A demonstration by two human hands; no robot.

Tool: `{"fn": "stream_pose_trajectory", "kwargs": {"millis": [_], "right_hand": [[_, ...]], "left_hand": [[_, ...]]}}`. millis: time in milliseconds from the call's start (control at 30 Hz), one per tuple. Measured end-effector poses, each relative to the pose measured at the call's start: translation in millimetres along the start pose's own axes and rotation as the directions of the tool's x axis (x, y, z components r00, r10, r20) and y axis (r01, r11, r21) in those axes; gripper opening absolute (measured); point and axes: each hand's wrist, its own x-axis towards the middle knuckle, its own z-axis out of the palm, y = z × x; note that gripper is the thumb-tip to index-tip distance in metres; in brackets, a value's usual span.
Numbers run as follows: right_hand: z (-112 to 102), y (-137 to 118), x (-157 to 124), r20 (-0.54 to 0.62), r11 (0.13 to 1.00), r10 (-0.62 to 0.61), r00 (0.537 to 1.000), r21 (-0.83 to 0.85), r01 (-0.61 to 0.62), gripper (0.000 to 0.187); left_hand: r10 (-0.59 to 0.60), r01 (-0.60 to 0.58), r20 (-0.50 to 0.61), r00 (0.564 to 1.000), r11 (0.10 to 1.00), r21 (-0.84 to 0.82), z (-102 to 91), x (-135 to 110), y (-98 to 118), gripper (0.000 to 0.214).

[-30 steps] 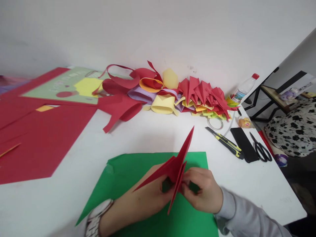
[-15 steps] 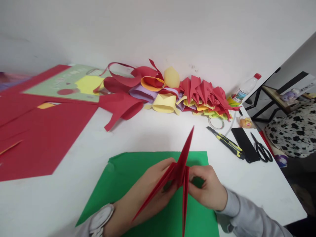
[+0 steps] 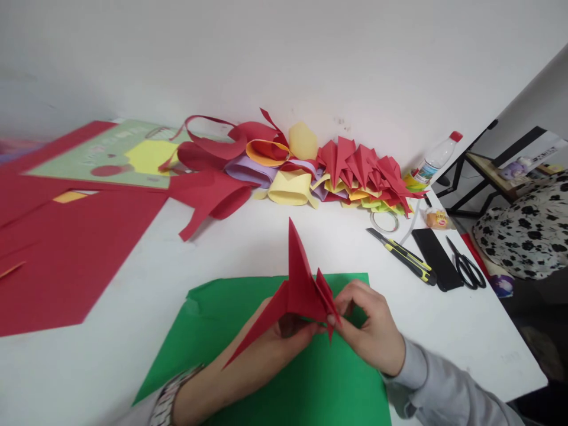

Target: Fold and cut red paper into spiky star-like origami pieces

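Observation:
Between my hands is a folded red paper figure (image 3: pixel 303 290) with long pointed flaps, raised over a green paper sheet (image 3: pixel 341 384). My left hand (image 3: pixel 275 349) grips its underside, thumb pointing right, with the other fingers partly hidden behind the paper. A long flap slants down across the back of that hand. With thumb and forefinger my right hand (image 3: pixel 370 322) pinches the figure's right edge, where a smaller point sticks up.
Folded red paper figures (image 3: pixel 364 165) and paper tubes (image 3: pixel 290 186) line the wall. Right lie a utility knife (image 3: pixel 403 257), a black case (image 3: pixel 437 260), scissors (image 3: pixel 465 263), a tape roll (image 3: pixel 384 222) and a bottle (image 3: pixel 432 163). Red sheets (image 3: pixel 89 254) cover the left.
The red paper figure has turned, so its broad side now faces me and its tall point leans left. My left wrist has rolled; my right hand still pinches the right side.

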Motion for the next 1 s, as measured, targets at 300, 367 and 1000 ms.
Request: {"fn": "stream_pose_trajectory", "kwargs": {"millis": [300, 367, 1000], "right_hand": [[-3.9, 18.0, 3.6, 0.325, 0.706, 0.297, 0.898, 0.559, -0.436, 0.029], [-3.3, 20.9, 4.3, 0.405, 0.588, 0.329, 0.853, 0.619, -0.52, 0.034], [-0.6, 10.9, -3.4, 0.344, 0.759, 0.23, 0.91, 0.522, -0.389, 0.042]], "left_hand": [[-0.104, 0.178, 0.333, 0.937, 0.963, -0.201, -19.4, 1.4, 0.2, 0.031], [-0.077, 0.175, 0.381, 0.921, 0.958, -0.227, -21.6, 3.9, 1.3, 0.026], [-0.111, 0.056, -0.172, 0.979, 0.953, -0.297, 2.2, 12.0, -5.6, 0.015]]}}
